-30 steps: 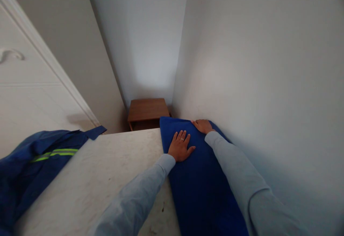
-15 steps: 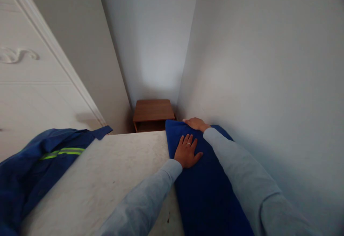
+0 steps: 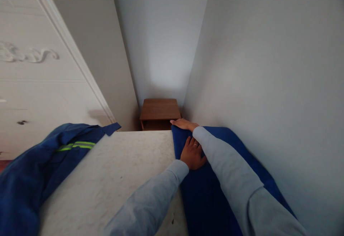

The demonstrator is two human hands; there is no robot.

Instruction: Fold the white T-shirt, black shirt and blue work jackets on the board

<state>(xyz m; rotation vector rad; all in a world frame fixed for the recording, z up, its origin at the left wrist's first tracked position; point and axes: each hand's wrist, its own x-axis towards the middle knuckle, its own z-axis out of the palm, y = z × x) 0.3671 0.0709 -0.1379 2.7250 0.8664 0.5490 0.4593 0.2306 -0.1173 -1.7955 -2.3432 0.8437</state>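
A length of deep blue cloth [image 3: 206, 200] lies along the right side of a pale, stained flat surface [image 3: 134, 157], beside the wall. My left hand [image 3: 192, 154], with a ring on one finger, rests palm down on this cloth, fingers spread. Just beyond it, my right hand [image 3: 184, 123] lies over the cloth's far left corner with its fingers stretched out to the left. The right forearm crosses over the cloth, and part of the left hand's fingers is hidden behind the sleeve. More of the same blue cloth shows to the right of that forearm, against the wall.
At the left edge of the surface lies a dark blue garment [image 3: 56, 157] with yellow-green and grey striping. A brown open-fronted cabinet [image 3: 161, 109] stands past the far edge. White panelled furniture [image 3: 48, 85] rises at the left, and a bare wall [image 3: 258, 67] at the right.
My right hand has moved left along the far edge to the cloth's corner. More blue cloth now shows right of the forearm. The left hand stays on the cloth; the view has shifted slightly left.
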